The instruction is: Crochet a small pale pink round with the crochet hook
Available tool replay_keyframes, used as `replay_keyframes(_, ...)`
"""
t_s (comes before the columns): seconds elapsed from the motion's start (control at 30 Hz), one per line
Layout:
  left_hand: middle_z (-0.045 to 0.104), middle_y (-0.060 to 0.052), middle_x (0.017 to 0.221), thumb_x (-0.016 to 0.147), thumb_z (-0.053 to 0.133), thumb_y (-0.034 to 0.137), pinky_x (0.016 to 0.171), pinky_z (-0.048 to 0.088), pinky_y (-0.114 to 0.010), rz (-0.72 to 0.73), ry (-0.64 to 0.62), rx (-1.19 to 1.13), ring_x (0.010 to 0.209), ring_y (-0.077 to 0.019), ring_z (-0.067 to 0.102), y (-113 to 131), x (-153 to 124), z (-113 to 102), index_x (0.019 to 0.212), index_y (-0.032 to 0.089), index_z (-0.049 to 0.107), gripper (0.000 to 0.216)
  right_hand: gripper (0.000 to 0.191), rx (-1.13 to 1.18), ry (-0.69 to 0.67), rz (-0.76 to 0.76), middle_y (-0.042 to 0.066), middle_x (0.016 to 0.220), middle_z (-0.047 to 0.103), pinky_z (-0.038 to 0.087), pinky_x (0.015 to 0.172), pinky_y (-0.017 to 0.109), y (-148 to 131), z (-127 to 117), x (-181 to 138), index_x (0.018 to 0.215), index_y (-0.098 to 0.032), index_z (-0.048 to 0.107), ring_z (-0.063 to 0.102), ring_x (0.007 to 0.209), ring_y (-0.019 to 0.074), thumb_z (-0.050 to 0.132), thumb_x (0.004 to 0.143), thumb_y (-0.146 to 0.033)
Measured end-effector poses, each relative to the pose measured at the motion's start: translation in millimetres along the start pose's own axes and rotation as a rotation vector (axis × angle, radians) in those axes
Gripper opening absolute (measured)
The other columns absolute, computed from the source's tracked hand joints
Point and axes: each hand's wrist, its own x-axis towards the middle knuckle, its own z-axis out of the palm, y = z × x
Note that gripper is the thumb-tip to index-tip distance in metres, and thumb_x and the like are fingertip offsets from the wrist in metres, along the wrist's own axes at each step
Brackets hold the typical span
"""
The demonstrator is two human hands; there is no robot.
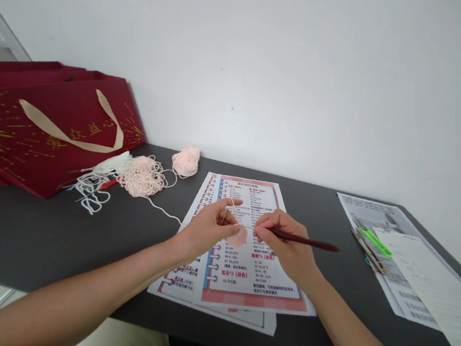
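My left hand [211, 223] pinches a small round pale-pink crochet piece [237, 236], its index finger raised with yarn looped over it. In my right hand [283, 243] is a crochet hook with a dark red handle [313, 241], held like a pen, its tip pointing left at the piece. A strand of pale-pink yarn [164, 210] runs from my left hand back to a loose heap of pink yarn [143, 176]. Below both hands lie printed pattern sheets [252, 284] on the dark table.
A dark red gift bag [56, 123] with cream ribbon handles stands at the left. White yarn [95, 181] lies before it, and a pink yarn ball [186, 161] sits near the wall. At right are papers [421, 267], a green tool [376, 241] and thin pen-like items [369, 251].
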Motion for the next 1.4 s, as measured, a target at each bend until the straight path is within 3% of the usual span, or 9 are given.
replay_keyframes(0.3,0.055,0.004,0.067,0.073,0.061,0.015,0.064,0.041,-0.028,0.068,0.066,0.171,0.062,-0.0118,0.052,-9.0,5.0,-2.7,0.125,0.011,0.047,0.054,0.016,-0.381,-0.107,-0.463,0.000,0.076,0.055,0.042,0.062,0.026,-1.7,10.9,-4.9,0.079,-0.021,0.046,0.053,0.069,0.0129,0.049,0.084,-0.006)
replay_keyframes(0.37,0.056,0.003,0.067,0.073,0.060,0.015,0.065,0.042,-0.028,0.087,0.089,0.213,0.063,-0.0122,0.053,-10.3,6.0,-3.5,0.124,0.010,0.049,0.053,0.016,-0.393,-0.091,-0.452,0.000,0.077,0.056,0.043,0.062,0.027,0.2,13.2,-5.4,0.079,-0.021,0.046,0.054,0.069,0.0135,0.049,0.084,-0.007)
replay_keyframes(0.53,0.056,0.005,0.064,0.074,0.058,0.014,0.062,0.041,-0.025,0.124,0.132,0.308,0.059,-0.0110,0.051,-8.6,5.9,-3.0,0.126,0.012,0.051,0.052,0.012,-0.319,0.070,-0.129,-0.001,0.072,0.058,0.043,0.051,0.024,5.5,20.0,-8.5,0.078,-0.021,0.050,0.054,0.058,0.0121,0.054,0.086,-0.015)
replay_keyframes(0.6,0.057,0.005,0.063,0.075,0.057,0.013,0.060,0.039,-0.024,0.142,0.155,0.369,0.058,-0.0106,0.050,-7.3,5.5,-2.6,0.125,0.014,0.053,0.050,0.012,-0.344,0.082,-0.184,0.000,0.073,0.058,0.044,0.053,0.025,6.6,24.0,-11.0,0.079,-0.021,0.050,0.054,0.061,0.0133,0.053,0.087,-0.014)
replay_keyframes(0.67,0.059,0.004,0.064,0.075,0.058,0.013,0.060,0.039,-0.024,0.160,0.174,0.400,0.058,-0.0106,0.050,-7.3,6.3,-3.0,0.124,0.015,0.054,0.049,0.012,-0.428,0.047,-0.393,0.004,0.080,0.059,0.048,0.064,0.031,6.6,27.6,-13.6,0.082,-0.020,0.049,0.056,0.073,0.0168,0.049,0.088,-0.009)
replay_keyframes(0.8,0.061,0.003,0.066,0.073,0.062,0.017,0.062,0.042,-0.025,0.112,0.159,0.262,0.061,-0.0117,0.054,-11.9,10.3,-5.9,0.127,0.011,0.050,0.056,0.016,-0.591,-0.096,-0.615,0.010,0.085,0.058,0.049,0.069,0.036,6.1,30.2,-15.4,0.086,-0.018,0.047,0.054,0.081,0.0212,0.044,0.087,-0.002)
replay_keyframes(1.13,0.064,0.003,0.064,0.066,0.070,0.015,0.063,0.044,-0.027,-0.069,-0.054,0.025,0.059,-0.0128,0.060,-2.1,6.7,-8.9,0.132,0.011,0.044,0.070,0.013,-0.666,-0.191,-0.747,0.008,0.084,0.061,0.048,0.064,0.033,16.0,17.1,-4.5,0.091,-0.018,0.050,0.053,0.077,0.0189,0.046,0.089,-0.006)
replay_keyframes(1.3,0.063,0.002,0.066,0.065,0.072,0.010,0.063,0.041,-0.025,-0.287,-0.206,-0.254,0.058,-0.0093,0.057,3.9,7.3,-15.9,0.116,0.010,0.056,0.053,0.014,-0.830,-0.183,-0.922,0.008,0.082,0.063,0.047,0.061,0.033,7.1,11.0,-4.3,0.091,-0.018,0.051,0.052,0.078,0.0206,0.045,0.089,-0.006)
replay_keyframes(1.4,0.064,0.000,0.069,0.067,0.071,0.009,0.065,0.041,-0.025,-0.322,-0.183,-0.398,0.060,-0.0084,0.057,1.8,7.0,-11.8,0.109,0.008,0.058,0.044,0.014,-0.927,-0.114,-0.926,0.009,0.080,0.062,0.046,0.062,0.033,4.2,17.3,-7.3,0.088,-0.017,0.050,0.051,0.075,0.0208,0.046,0.087,-0.004)
